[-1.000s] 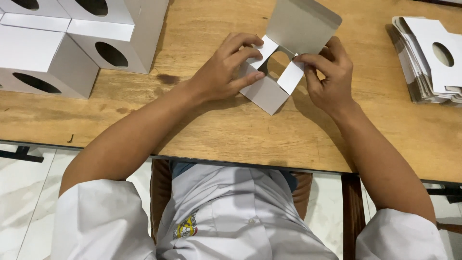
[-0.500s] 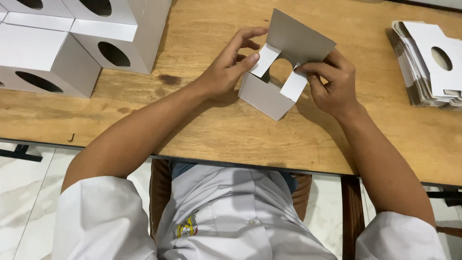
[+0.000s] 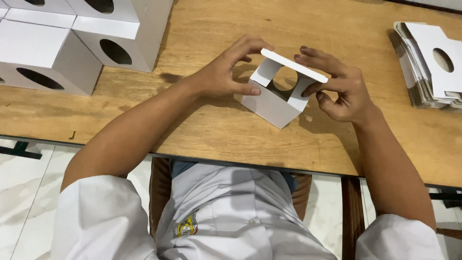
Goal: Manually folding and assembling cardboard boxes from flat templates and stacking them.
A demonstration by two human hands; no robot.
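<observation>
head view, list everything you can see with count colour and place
small cardboard box: one, white, half folded, round hole in a wall, lid flap tilted over it, table centre
finished boxes: at least four, white with round holes, stacked at table's far left
flat box blanks: one pile, white with grey edges, round cutout on top sheet, table's far right
table: one, light brown wood
chair: one, brown, partly hidden under the person
floor: pale tiles, below the table
shirt: one, white, small badge on chest
left hand: grips the box's left side
right hand: on the lid flap and right side
</observation>
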